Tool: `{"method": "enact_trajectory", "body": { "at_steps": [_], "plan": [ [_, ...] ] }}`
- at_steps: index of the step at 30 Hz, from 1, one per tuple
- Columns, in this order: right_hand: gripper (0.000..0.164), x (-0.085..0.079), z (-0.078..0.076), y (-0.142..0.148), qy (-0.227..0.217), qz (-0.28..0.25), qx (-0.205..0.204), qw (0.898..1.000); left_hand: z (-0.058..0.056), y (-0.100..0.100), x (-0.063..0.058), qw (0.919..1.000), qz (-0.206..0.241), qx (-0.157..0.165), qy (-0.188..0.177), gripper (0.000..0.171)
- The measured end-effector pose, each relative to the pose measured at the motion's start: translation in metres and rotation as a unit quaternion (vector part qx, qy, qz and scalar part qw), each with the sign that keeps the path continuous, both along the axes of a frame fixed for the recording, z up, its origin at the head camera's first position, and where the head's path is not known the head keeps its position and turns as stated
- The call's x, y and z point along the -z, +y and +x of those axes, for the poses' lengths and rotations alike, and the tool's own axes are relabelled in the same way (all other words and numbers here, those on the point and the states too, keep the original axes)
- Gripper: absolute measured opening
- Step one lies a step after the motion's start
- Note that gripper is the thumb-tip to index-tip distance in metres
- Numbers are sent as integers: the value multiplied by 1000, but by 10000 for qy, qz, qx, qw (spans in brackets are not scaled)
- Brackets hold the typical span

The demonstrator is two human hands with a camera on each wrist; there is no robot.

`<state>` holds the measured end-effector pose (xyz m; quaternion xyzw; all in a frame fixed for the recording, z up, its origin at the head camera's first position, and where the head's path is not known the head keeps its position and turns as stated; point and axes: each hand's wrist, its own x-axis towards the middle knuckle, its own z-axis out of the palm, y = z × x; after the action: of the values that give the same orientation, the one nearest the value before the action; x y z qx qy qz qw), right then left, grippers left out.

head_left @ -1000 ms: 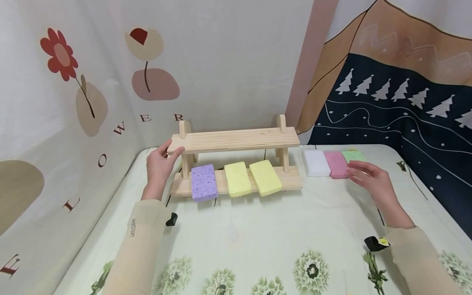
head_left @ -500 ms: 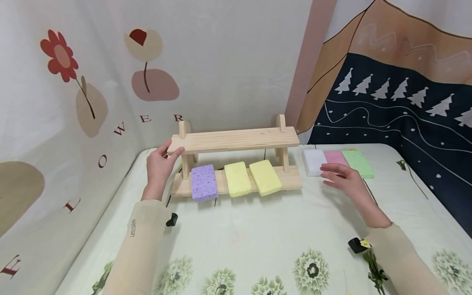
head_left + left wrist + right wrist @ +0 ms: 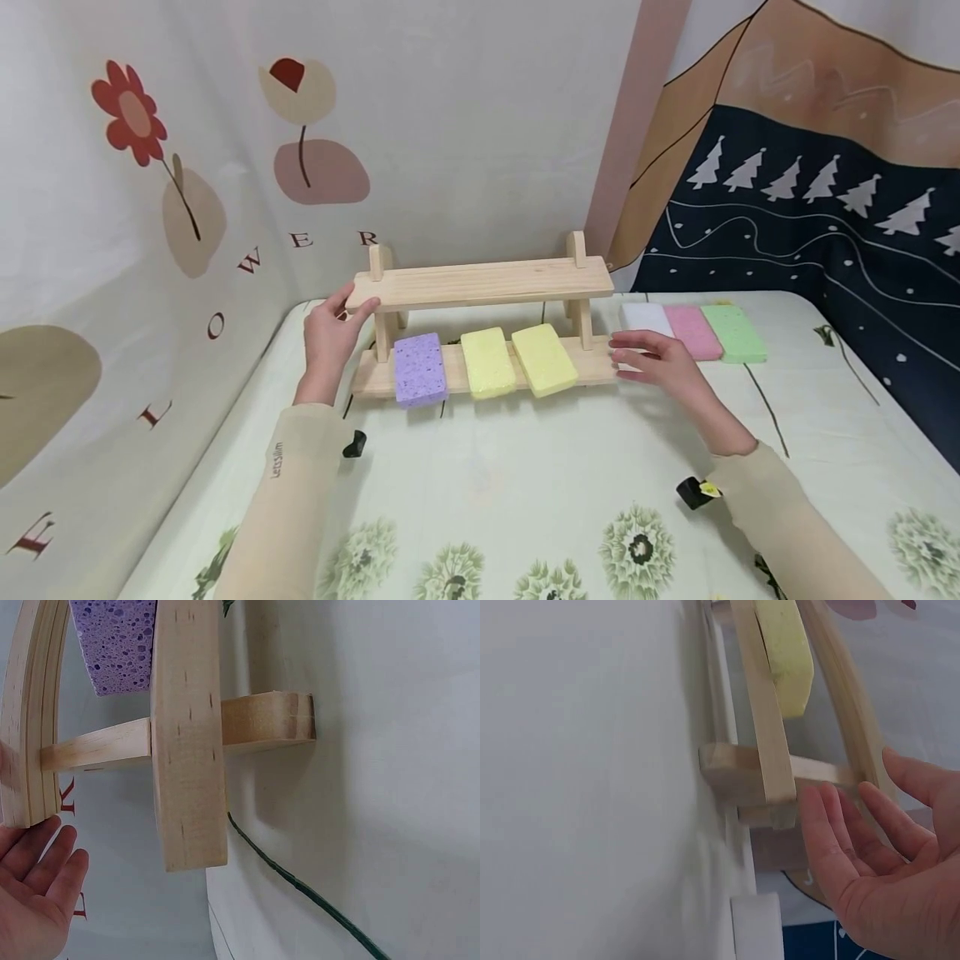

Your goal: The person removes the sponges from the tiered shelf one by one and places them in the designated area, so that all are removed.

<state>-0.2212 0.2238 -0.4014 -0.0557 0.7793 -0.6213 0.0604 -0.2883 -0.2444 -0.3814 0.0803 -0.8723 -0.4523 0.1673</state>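
A two-tier wooden shelf (image 3: 480, 283) stands on the cloth. My left hand (image 3: 332, 333) grips the left end of its upper board, thumb on top and fingers beneath. In the left wrist view the fingers (image 3: 64, 877) lie under that board. On the lower board sit a purple sponge (image 3: 420, 371) and two yellow sponges, one in the middle (image 3: 487, 363) and one tilted (image 3: 544, 360) at its right. My right hand (image 3: 656, 362) holds nothing; its loosely bent fingertips are right at the lower board's right end. In the right wrist view, the fingers (image 3: 829, 832) overlap the shelf's end.
To the right of the shelf, a white sponge (image 3: 643, 316), a pink sponge (image 3: 693, 332) and a green sponge (image 3: 733, 333) lie side by side. My right hand partly hides the white one. Patterned curtains (image 3: 480, 125) hang behind the cloth-covered table (image 3: 510, 467).
My right hand has moved left from the pink and green sponges, past the white one, to the shelf's right end. My left hand has kept its grip on the shelf.
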Motion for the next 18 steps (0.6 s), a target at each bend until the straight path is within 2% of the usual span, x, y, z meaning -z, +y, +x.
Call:
{"method": "enact_trajectory", "body": {
  "at_steps": [9,18],
  "plan": [
    [50,2,-2,-24,-35,-130,-355,9993,0,0,0,10000,-63,-39,-67,75],
    [50,11,-3,-40,-55,-252,-591,9979,0,0,-1,9999,-108,-49,-97,76]
  ]
}}
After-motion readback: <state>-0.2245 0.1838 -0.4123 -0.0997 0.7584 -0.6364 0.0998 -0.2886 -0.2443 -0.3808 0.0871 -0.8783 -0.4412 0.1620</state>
